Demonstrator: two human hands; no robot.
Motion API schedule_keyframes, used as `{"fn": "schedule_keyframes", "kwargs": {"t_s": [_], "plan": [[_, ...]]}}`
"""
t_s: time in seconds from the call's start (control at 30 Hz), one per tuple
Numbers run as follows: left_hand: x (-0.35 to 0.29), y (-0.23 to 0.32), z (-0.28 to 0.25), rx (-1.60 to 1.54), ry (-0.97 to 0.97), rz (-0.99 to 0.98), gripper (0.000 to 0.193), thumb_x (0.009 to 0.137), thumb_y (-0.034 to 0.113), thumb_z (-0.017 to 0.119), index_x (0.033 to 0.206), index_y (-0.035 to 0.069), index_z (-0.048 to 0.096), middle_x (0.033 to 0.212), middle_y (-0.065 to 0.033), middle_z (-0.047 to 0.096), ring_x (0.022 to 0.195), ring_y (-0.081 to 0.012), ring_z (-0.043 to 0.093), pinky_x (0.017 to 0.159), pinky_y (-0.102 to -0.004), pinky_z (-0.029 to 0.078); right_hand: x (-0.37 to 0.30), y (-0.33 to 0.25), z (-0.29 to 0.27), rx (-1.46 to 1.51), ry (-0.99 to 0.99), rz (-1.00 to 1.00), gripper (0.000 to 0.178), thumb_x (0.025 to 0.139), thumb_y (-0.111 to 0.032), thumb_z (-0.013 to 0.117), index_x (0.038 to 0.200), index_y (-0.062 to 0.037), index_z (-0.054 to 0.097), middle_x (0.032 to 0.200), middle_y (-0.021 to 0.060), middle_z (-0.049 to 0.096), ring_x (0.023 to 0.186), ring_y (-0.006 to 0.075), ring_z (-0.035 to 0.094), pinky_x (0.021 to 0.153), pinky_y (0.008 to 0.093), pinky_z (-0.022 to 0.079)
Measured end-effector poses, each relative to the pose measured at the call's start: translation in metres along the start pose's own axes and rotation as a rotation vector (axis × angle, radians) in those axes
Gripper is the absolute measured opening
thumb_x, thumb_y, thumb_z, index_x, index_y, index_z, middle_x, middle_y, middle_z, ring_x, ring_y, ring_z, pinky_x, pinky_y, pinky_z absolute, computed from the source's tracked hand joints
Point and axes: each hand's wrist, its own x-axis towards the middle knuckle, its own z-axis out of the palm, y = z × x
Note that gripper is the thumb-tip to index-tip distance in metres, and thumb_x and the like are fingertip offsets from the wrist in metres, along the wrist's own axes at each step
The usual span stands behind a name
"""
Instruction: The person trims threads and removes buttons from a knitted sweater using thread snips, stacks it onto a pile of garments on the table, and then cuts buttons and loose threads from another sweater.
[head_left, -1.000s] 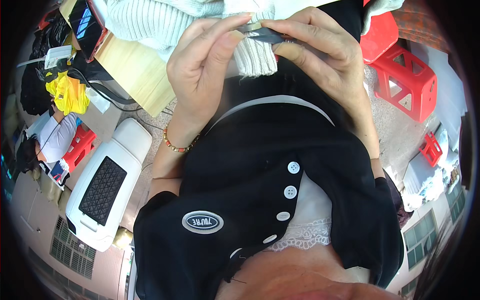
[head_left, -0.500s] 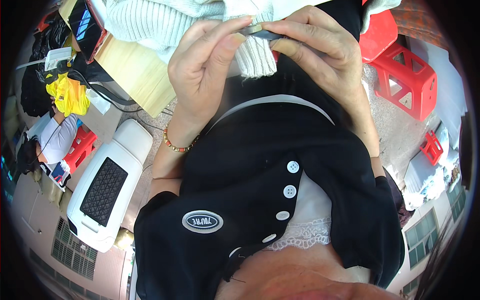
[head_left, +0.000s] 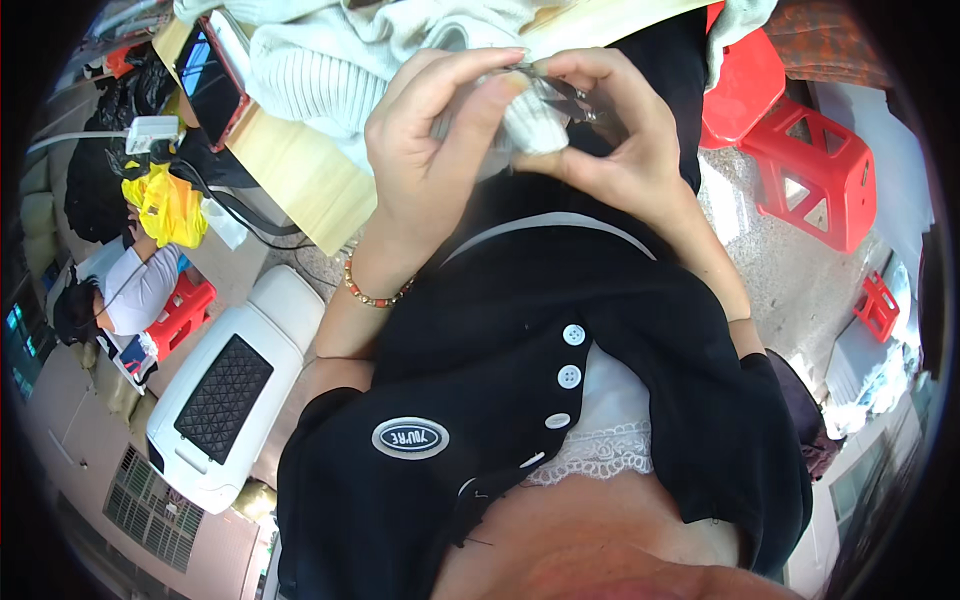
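Observation:
A pale ribbed knit garment (head_left: 312, 85) is bunched along the table's near edge, and its cuff (head_left: 533, 125) hangs between my hands. My left hand (head_left: 440, 130) is closed at the cuff's left side, with thumb and forefinger pinched together near its upper part. My right hand (head_left: 625, 135) curls round a small dark, shiny metal tool (head_left: 572, 103), which lies against the right side of the cuff. The right thumb touches the cuff's lower end. Motion blurs the tool, so its exact kind does not show.
A wooden table (head_left: 310, 190) carries a phone or tablet in a red case (head_left: 212, 85). On the left are a yellow plastic bag (head_left: 165, 205), a white padded bin (head_left: 232, 385) and a seated person (head_left: 130, 285). Red plastic stools (head_left: 820, 180) stand to the right.
Both hands have dropped slightly in view. The right hand has turned and its fingers curl more, its thumb now at the cuff's lower end. The tool has tilted downward to the right.

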Motion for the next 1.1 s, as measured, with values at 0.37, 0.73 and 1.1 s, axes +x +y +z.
{"fn": "schedule_keyframes", "kwargs": {"t_s": [0.37,0.73,1.1], "plan": [[0.064,0.026,0.007,0.483,-0.300,0.349,0.015,0.088,0.017,0.064,0.090,0.004,0.071,0.091,-0.0064,0.060,0.077,-0.0181,0.052,0.064,-0.0282,0.041,0.000,-0.003,-0.051,0.768,-0.030,0.393,0.016,0.094,-0.017,0.060,0.093,-0.0016,0.065,0.060,-0.0068,0.046,0.049,0.0003,0.036,0.044,0.0181,0.024],[0.070,0.063,0.052,-0.043,-0.405,-0.309,0.025,0.096,0.021,0.056,0.094,-0.003,0.065,0.072,0.0028,0.057,0.065,-0.0026,0.046,0.058,-0.0210,0.038,-0.009,-0.004,-0.079,0.832,0.094,0.294,0.014,0.096,-0.017,0.056,0.090,-0.0053,0.061,0.063,-0.0088,0.038,0.052,0.0006,0.028,0.048,0.0197,0.020],[0.089,0.059,0.046,-0.116,-0.696,-0.434,0.031,0.087,0.003,0.065,0.117,-0.002,0.059,0.097,-0.0030,0.066,0.088,-0.0069,0.060,0.079,-0.0209,0.047,-0.026,0.003,-0.132,0.853,0.498,0.068,0.028,0.099,-0.026,0.051,0.075,-0.0113,0.050,0.056,-0.0065,0.037,0.044,0.0036,0.027,0.041,0.0204,0.020]]}}
